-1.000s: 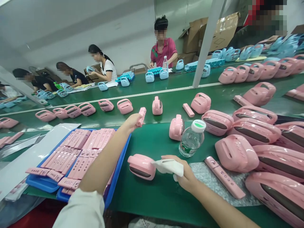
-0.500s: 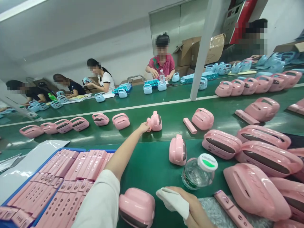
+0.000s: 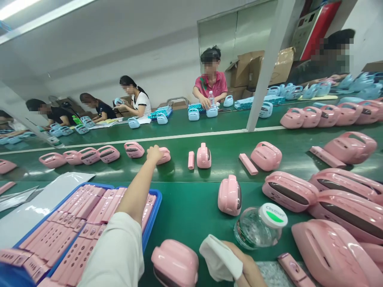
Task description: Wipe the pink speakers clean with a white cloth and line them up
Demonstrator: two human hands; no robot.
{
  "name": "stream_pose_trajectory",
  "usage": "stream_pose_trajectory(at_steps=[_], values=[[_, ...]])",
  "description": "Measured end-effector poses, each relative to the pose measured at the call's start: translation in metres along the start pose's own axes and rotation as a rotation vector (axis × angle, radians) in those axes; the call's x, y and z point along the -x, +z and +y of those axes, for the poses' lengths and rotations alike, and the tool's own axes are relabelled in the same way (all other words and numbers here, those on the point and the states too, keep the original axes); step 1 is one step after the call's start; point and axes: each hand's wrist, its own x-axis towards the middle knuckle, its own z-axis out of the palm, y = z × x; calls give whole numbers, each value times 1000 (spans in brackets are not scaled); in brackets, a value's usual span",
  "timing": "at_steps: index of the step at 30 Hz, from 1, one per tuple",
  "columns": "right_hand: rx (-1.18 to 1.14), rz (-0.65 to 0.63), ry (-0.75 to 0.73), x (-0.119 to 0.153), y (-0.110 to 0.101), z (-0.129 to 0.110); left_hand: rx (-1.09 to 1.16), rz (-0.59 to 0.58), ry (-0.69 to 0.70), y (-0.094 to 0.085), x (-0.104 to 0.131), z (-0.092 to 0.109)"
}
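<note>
My left hand reaches across the green belt, its fingers closed at the left part of a pink plastic housing with a carry handle, partly hidden by the hand. To its right, a small pink bar-shaped part sits beside another pink handled housing. My right hand, low in the view, is closed on a white cloth. Left of the cloth is a pink housing with a dark front panel. A clear plastic jar with a white and green lid stands right of the cloth.
A blue tray with rows of pink bar parts is at left. More pink housings crowd the right side. A white post rises beyond the belt. Several co-workers sit across, near light-blue housings.
My left hand has let go of the small pink bar part beside one housing and moved left to another. My right hand still holds the cloth. The view has shifted slightly.
</note>
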Motion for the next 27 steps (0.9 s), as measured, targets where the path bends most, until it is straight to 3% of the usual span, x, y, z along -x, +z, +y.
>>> stream_pose_trajectory(at_steps=[5,10,12,15,20,22,25,27], values=[[-113,175,169,0,5,1,-55,-62,267,-19,37,-2],[-390,493,411,-6,10,0,-9,-58,705,-22,116,4],[-519,523,486,-10,11,-2,15,-61,842,-18,150,9],[-592,495,484,-13,12,-4,45,-93,943,-14,189,12],[-585,480,406,-14,14,-6,138,-151,928,-26,217,0],[-557,486,378,-13,16,-6,231,-175,779,-30,226,-4],[-493,500,335,-14,20,-8,361,-270,417,-28,241,-1],[-450,483,302,-15,24,-11,403,-293,303,-21,248,4]])
